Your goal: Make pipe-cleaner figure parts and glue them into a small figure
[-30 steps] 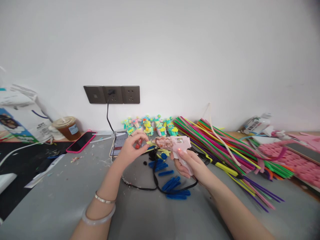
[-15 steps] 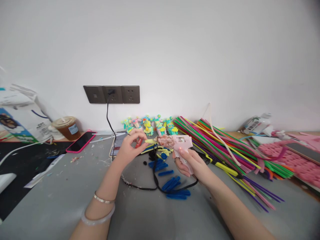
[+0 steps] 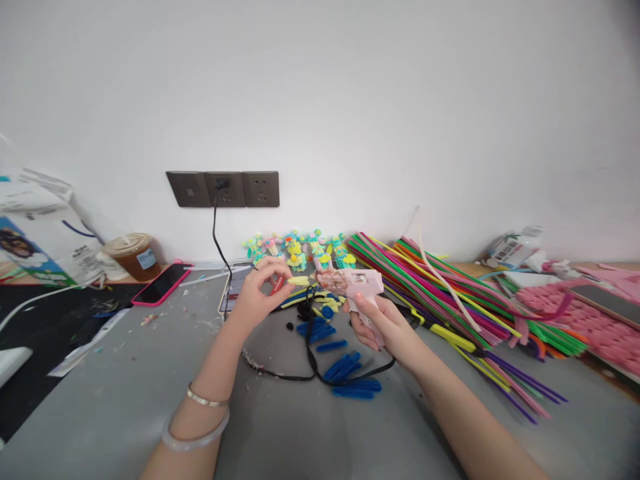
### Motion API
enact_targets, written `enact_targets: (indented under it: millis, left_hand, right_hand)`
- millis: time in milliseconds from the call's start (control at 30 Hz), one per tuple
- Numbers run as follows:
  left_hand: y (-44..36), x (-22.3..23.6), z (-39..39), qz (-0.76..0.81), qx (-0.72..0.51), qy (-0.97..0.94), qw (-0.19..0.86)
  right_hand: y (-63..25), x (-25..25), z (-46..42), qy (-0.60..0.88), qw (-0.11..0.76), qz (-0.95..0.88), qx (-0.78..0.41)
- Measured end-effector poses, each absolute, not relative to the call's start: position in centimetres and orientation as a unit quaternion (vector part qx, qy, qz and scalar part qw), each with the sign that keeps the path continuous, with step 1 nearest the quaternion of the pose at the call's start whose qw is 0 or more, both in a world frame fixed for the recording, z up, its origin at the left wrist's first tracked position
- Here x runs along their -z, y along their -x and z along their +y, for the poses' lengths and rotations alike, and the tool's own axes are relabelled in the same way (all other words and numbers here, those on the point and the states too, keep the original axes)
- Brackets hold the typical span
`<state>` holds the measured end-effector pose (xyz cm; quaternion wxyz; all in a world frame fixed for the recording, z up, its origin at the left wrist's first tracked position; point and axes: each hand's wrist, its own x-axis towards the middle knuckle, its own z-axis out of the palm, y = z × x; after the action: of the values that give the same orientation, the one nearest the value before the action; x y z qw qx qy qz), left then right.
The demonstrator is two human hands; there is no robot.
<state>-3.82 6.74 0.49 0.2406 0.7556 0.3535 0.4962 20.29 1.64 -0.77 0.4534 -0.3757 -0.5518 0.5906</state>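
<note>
My right hand [image 3: 377,320] is closed round the handle of a pink hot glue gun [image 3: 364,283], its small light glowing red. The gun's crusted nozzle points left, close to a short yellow pipe cleaner piece [image 3: 299,281]. My left hand [image 3: 267,287] pinches that piece between thumb and finger. Whether the nozzle touches it, I cannot tell. Below lie short blue pipe cleaner pieces [image 3: 345,365] and yellow ones, crossed by a black cord [image 3: 313,350]. Something red [image 3: 277,285] shows behind the left fingers.
Small colourful pipe cleaner figures [image 3: 295,250] stand along the wall. Long pipe cleaners [image 3: 440,293] and yellow-handled scissors [image 3: 453,338] lie to the right. A pink-cased phone [image 3: 163,285], a lidded drink cup [image 3: 137,257] and a carton are on the left. Wall sockets [image 3: 223,189] hold a plugged-in cord.
The glue gun's nozzle has drawn slightly right and up from the yellow piece, showing more of it. My left hand has barely shifted and keeps its pinch.
</note>
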Motion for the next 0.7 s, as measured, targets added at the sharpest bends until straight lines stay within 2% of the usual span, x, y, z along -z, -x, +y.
enact_targets:
  millis: [433, 600, 700]
  left_hand:
    - [3.75, -0.31, 6.81, 0.374, -0.477, -0.761, 0.232]
    - [3.71, -0.18, 6.92, 0.389, -0.454, -0.77, 0.224]
    - [3.66, 0.07, 7.06, 0.415, -0.446, -0.76, 0.228]
  right_hand:
    - [-20.22, 0.19, 1.24, 0.316, 0.471, -0.574, -0.591]
    - [-20.01, 0.47, 1.4, 0.367, 0.467, -0.595, -0.541]
    - [-19.94, 0.93, 1.49, 0.388, 0.502, -0.593, -0.495]
